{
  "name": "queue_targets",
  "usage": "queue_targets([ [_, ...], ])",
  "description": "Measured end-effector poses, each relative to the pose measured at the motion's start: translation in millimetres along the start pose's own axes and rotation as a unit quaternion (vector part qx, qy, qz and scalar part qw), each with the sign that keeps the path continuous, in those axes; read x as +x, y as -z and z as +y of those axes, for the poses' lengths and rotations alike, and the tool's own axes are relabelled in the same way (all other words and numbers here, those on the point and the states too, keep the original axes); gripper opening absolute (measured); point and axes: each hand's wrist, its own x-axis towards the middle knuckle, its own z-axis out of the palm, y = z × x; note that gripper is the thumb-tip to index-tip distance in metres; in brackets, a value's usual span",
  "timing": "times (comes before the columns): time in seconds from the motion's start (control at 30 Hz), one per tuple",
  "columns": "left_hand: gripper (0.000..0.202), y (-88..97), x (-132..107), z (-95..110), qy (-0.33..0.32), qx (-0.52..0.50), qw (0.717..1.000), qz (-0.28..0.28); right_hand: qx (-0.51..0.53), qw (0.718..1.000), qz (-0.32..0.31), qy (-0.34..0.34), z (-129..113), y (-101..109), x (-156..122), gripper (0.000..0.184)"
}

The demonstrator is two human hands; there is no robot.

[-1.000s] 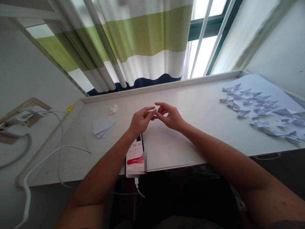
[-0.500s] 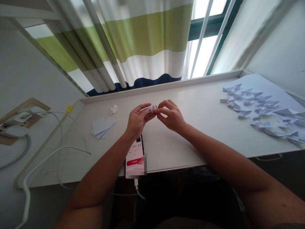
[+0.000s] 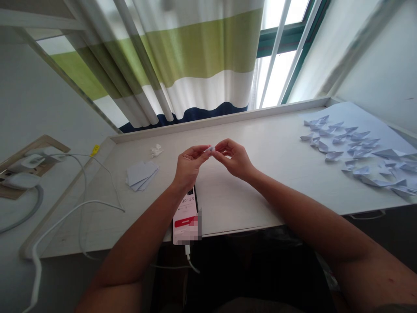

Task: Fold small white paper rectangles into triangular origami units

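Between my two hands is a small folded piece of white paper, mostly covered by fingers. My left hand pinches it from the left, thumb and fingers closed. From the right, the thumb and fingertips of my right hand close on its other end. Both hands are held over the middle of the desk. At the right lie several folded paper boats in loose rows, some resting on a large white sheet. A few flat paper slips are stacked left of my left hand.
A phone showing a timer lies at the desk's front edge under my left wrist, with a charging cable plugged in. White cords loop over the left side from plugs. Crumpled white bits sit behind the slips. A curtain hangs behind.
My fingers have shifted on the folded paper: my left thumb now presses over it and my right fingers have curled in more. Less of the paper shows.
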Motion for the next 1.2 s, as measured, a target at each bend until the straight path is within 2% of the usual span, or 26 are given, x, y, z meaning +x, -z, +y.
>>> queue_targets([
  [0.1,0.038,1.3,0,-3,-0.001,0.003,1.000,0.014,0.025,0.999,-0.034,-0.027,1,0,1,0.052],
  [0.2,0.043,3.2,0,-4,-0.006,0.021,1.000,0.005,0.053,0.997,-0.046,-0.036,1,1,2,0.053],
  [0.47,0.036,6.4,-2,6,-0.031,0.151,0.986,-0.065,0.131,0.988,-0.045,-0.069,3,3,5,0.054],
  [0.63,0.038,5.6,-3,8,-0.012,0.120,0.990,-0.074,0.135,0.986,-0.064,-0.072,0,6,6,0.052],
  [0.87,0.038,3.5,-4,11,0.015,0.096,0.992,-0.083,0.077,0.994,-0.065,-0.047,-6,8,6,0.049],
  [1.0,0.036,3.2,-4,10,0.038,0.108,0.987,-0.116,0.076,0.994,-0.073,-0.036,-7,8,5,0.042],
  [1.2,0.040,1.0,-6,13,0.018,0.108,0.988,-0.106,0.111,0.989,-0.095,-0.033,-5,7,4,0.041],
])
